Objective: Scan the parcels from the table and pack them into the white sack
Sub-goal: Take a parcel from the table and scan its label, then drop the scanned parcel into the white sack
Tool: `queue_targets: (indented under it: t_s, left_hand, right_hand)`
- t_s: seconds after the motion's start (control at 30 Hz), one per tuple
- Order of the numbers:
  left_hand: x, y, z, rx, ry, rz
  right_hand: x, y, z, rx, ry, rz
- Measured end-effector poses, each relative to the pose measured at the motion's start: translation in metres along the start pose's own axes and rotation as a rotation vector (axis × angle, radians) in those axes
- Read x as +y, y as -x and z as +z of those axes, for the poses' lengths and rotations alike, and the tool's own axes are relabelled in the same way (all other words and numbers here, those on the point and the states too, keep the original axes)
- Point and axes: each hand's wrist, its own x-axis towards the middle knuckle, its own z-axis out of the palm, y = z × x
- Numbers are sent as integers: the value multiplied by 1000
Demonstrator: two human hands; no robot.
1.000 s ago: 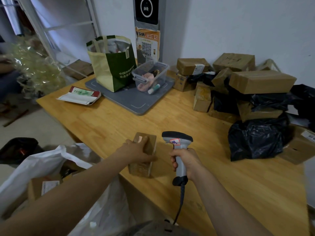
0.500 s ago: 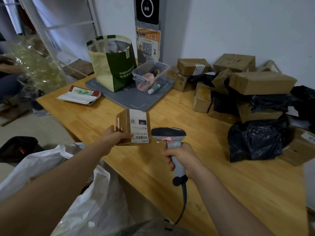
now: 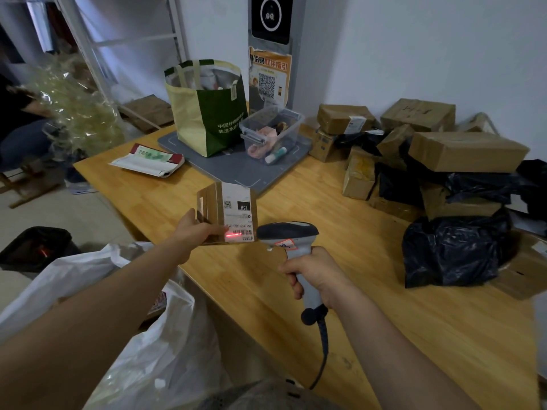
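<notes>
Left hand (image 3: 197,231) grips a small cardboard box (image 3: 210,213) by its lower left corner, thumb across the front, and holds it up off the table (image 3: 384,327) over the near left edge. The box stands roughly upright with its white label (image 3: 237,211) facing the camera, print upside down. There's a red laser line (image 3: 233,234) sitting right on the barcode at the bottom of the label.

Right hand (image 3: 315,272) is wrapped round the handle of a grey scanner (image 3: 287,232), head pointed left at the box and just beside it, not quite touching as far as I can tell. The cord drops off the bottom of the handle toward the near edge.

The white sack (image 3: 165,350) is on the floor at the near left, below the table edge and under the left arm. Its mouth is open, and something brown shows inside, but I can't make out what.

The rest of the parcels (image 3: 461,150) are heaped at the far right against the wall, brown boxes mixed with black plastic bags, with one big black bag (image 3: 453,255) nearest. At the far middle there's a grey tray (image 3: 236,173) with a green tote (image 3: 210,122) and a clear tub (image 3: 270,128) on it. Left of the tray, a flat packet (image 3: 148,159) lies on the table.
</notes>
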Motion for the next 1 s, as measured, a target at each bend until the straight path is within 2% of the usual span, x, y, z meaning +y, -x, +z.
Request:
queue_targets:
  t_s: [0.53,0.63,0.73,0.83,0.9,1.0]
  left_hand:
    - [-13,-2,-16,40,43,-55]
    - [-23,1,-38,141,146,-87]
    - [-42,5,-75,362,248,-113]
    - [-69,11,-116,552,325,-221]
    - [-92,17,-139,630,299,-317]
    - [-133,26,-163,648,208,-389]
  right_hand:
    - [-4,-8,20,-40,-41,7]
    - [-7,-15,32,-83,-62,3]
    - [-8,-22,50,-142,-70,12]
    - [-7,-31,74,-187,-53,35]
    - [-5,-37,90,-215,-33,54]
    - [-3,-44,111,-237,2,73]
